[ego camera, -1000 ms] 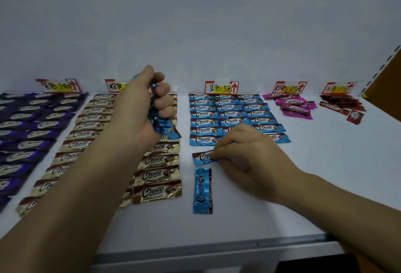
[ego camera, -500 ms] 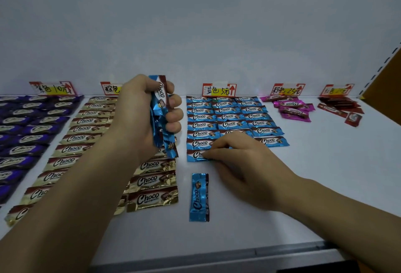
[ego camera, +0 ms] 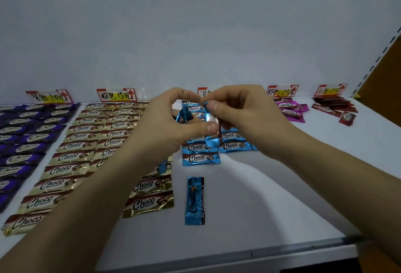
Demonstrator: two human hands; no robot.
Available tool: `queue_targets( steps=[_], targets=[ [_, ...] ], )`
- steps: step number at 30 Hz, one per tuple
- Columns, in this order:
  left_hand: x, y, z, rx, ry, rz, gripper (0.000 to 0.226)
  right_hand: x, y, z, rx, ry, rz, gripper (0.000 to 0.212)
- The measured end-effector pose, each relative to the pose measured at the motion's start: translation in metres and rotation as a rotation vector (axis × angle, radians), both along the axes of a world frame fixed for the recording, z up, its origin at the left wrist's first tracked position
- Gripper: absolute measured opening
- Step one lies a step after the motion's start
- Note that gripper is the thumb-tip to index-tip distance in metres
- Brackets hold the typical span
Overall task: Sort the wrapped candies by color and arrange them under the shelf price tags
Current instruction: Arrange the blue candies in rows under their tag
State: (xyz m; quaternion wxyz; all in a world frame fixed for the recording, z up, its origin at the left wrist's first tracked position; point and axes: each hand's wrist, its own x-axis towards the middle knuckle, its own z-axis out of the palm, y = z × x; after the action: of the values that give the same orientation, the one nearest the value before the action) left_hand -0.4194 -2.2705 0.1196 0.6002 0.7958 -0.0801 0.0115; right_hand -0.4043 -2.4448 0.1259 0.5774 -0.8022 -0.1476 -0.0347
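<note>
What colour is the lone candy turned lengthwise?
The lone candy is blue, seen in the head view.

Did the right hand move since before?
Yes. The right hand rose off the shelf, from the front blue row up toward the blue price tag, to the blue candies in the left hand.

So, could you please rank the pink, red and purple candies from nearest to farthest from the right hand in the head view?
1. Pink candies, just right of the right hand.
2. Red candies, far right.
3. Purple candies, far left.
</note>
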Motion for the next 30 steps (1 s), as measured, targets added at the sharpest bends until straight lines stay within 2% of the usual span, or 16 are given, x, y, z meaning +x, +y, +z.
queue_targets(
  steps=[2,5,8,12,15,17,18,20,23,26,30],
  targets=[
    [0.003,0.0,0.0,-0.053,0.027,0.038,0.028,-0.001,-0.012,-0.001,0.031,-0.04,-0.076,0.01],
    [0.011,0.009,-0.001,-0.448,0.159,-0.024,0.009,-0.008,-0.042,-0.007,-0.033,-0.019,-0.146,0.008],
    [0.012,0.014,-0.001,-0.739,0.182,-0.111,0.049,-0.017,-0.065,-0.018,-0.219,0.061,-0.038,0.02],
    [0.014,0.009,-0.003,-0.971,0.255,-0.088,0.057,-0.022,-0.065,-0.028,-0.591,-0.006,0.125,0.021],
    [0.018,0.014,-0.007,-1.044,0.281,-0.058,0.061,-0.03,-0.059,-0.039,-0.679,-0.166,-0.029,0.015],
    [0.018,0.015,-0.007,-1.064,0.282,-0.043,0.064,-0.038,-0.059,-0.045,-0.58,-0.181,-0.152,0.009],
    [0.018,0.014,-0.006,-1.065,0.275,-0.025,0.065,-0.042,-0.061,-0.047,-0.55,-0.16,-0.161,0.016],
    [0.017,0.012,-0.004,-1.05,0.261,0.014,0.065,-0.049,-0.063,-0.053,-0.605,-0.144,-0.106,0.024],
    [0.016,0.007,-0.004,-1.012,0.25,0.048,0.068,-0.049,-0.065,-0.057,-0.705,-0.262,-0.094,0.01],
    [0.016,0.006,-0.004,-0.996,0.21,0.08,0.073,-0.046,-0.064,-0.059,-0.735,-0.364,-0.039,0.01],
    [0.012,0.003,-0.001,-0.934,0.195,0.03,0.056,-0.04,-0.06,-0.066,-0.79,-0.49,0.031,0.013]
  ],
)
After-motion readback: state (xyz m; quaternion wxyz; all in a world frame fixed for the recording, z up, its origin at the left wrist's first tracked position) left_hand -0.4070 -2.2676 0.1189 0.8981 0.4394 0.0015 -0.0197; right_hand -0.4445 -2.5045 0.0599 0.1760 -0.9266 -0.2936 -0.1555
